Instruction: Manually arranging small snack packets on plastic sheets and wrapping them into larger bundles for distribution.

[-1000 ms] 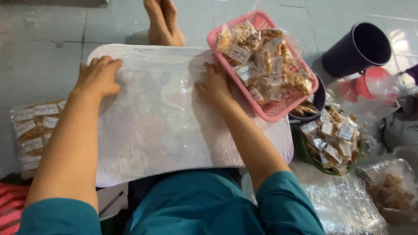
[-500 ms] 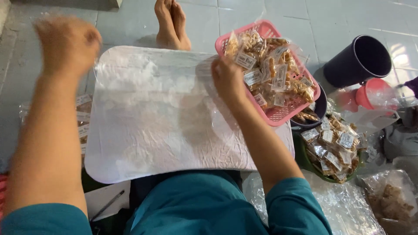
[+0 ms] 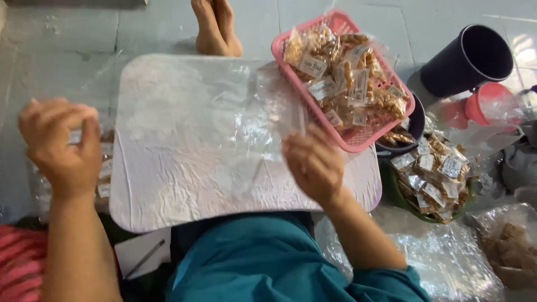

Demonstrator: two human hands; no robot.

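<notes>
- Clear plastic sheet (image 3: 224,106) was stretched over the white worktop (image 3: 184,184), long axis running left-right between both hands.
- Right hand (image 3: 313,165) pinched the sheet's right edge, just below the pink basket (image 3: 358,142).
- Left hand (image 3: 59,142), fingers curled, looked to grip the left edge off the worktop; grip blurred.

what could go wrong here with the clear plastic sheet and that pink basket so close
The pink plastic basket of packed snacks overhangs the white board's right edge, resting partly on a dark bowl; a bump might tip it. The clear plastic sheet, held up by the left hand and right hand, lies against the basket and may snag or drag it.
</notes>
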